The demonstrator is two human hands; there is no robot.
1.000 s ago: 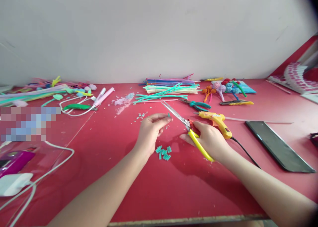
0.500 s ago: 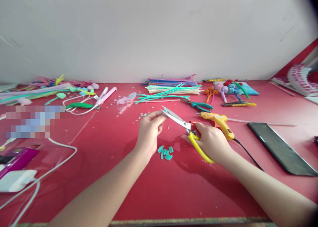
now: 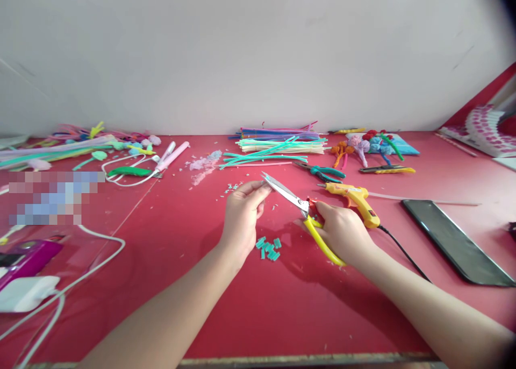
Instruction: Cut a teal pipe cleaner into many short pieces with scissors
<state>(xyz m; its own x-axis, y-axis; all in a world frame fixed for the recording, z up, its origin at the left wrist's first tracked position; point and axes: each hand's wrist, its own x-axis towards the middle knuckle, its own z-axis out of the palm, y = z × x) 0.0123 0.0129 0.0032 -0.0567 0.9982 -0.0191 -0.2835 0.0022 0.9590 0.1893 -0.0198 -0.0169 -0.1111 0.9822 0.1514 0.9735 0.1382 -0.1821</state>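
Observation:
My right hand (image 3: 344, 232) is wrapped round the handles of a pair of scissors (image 3: 288, 194) with yellow and red grips. The blades point up and left, their tips at the fingers of my left hand (image 3: 242, 213). That hand is closed in a pinch on a small teal piece of pipe cleaner (image 3: 266, 179), most of it hidden by the fingers and blades. Below, between my hands, lies a little heap of short teal cut pieces (image 3: 268, 248) on the red table (image 3: 258, 315).
Bundles of pipe cleaners (image 3: 278, 146) lie at the back. To the right are pliers (image 3: 322, 172), a yellow glue gun (image 3: 355, 197) with a cord and a phone (image 3: 455, 242). A pink iron-like tool (image 3: 173, 156) and white cables (image 3: 100, 250) lie left.
The scissor blades have come closer together at the teal piece, and the yellow grip has shifted slightly inward. My left hand has stayed almost still.

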